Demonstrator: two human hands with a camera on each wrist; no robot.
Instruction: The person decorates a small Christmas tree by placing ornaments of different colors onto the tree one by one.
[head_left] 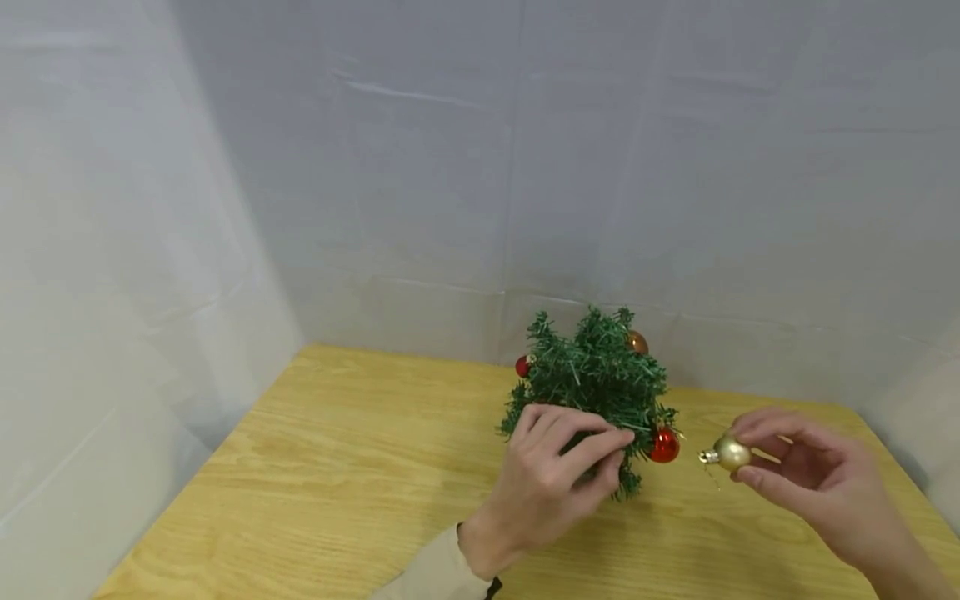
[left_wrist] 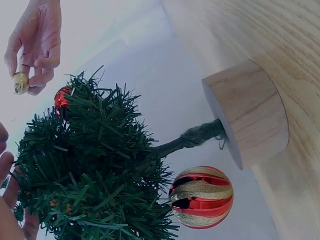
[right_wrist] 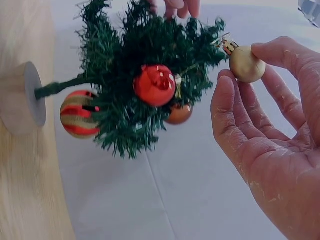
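Note:
A small green artificial Christmas tree (head_left: 600, 367) stands on a round wooden base (left_wrist: 250, 115). My left hand (head_left: 551, 467) is at the tree's near side, thumb and forefinger pinching a branch; its fingertips are partly hidden by needles in the left wrist view. To the right of the tree, my right hand (head_left: 817, 475) holds a gold bauble (right_wrist: 247, 65) between thumb and fingers, its cap and thin string pointing toward the tree. Close to that bauble, a shiny red bauble (head_left: 663, 446) hangs on the tree's right side.
A red-and-gold striped bauble (left_wrist: 201, 197) hangs low on the tree. An orange-brown bauble (head_left: 637, 342) and a smaller red one (head_left: 522, 366) sit farther up. Pale sheeting (head_left: 420, 167) rises behind the wooden table (head_left: 322, 450).

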